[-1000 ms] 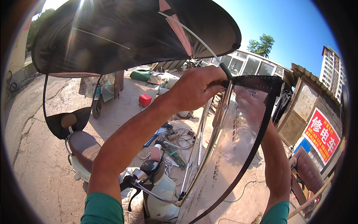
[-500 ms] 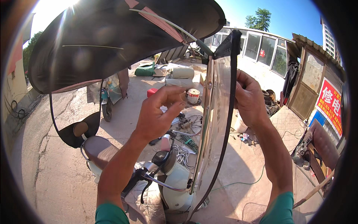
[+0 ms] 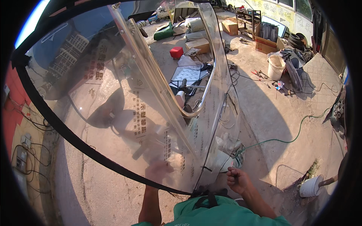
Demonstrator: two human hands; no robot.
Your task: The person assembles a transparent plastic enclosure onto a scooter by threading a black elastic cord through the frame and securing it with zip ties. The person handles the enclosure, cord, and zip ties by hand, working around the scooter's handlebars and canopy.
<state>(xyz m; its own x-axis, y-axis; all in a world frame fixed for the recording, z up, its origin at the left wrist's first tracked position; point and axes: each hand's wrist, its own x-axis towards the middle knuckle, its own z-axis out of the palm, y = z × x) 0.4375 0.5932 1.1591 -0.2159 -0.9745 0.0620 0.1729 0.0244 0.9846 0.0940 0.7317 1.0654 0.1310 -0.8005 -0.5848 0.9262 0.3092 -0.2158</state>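
A clear plastic windshield with black edging spreads across the left and middle, carrying printed marks. A metal frame tube runs along it. My left hand is behind the plastic near its bottom edge, blurred, so its fingers cannot be read. Low in front of me, to the right of the windshield, my right hand is closed, fingertips pressed together. Whatever they hold, if anything, is too small to make out. Parts of the scooter, including a handlebar grip, show through and beyond the plastic.
A green hose crosses the ground at right. Pliers and other tools lie beside a white bucket. Cardboard boxes and a red box stand farther back. A white pot is at lower right.
My view has swung downward, and the windshield now spreads broadly across it. Both hands have dropped from beside the upright metal tube to the windshield's lower end.
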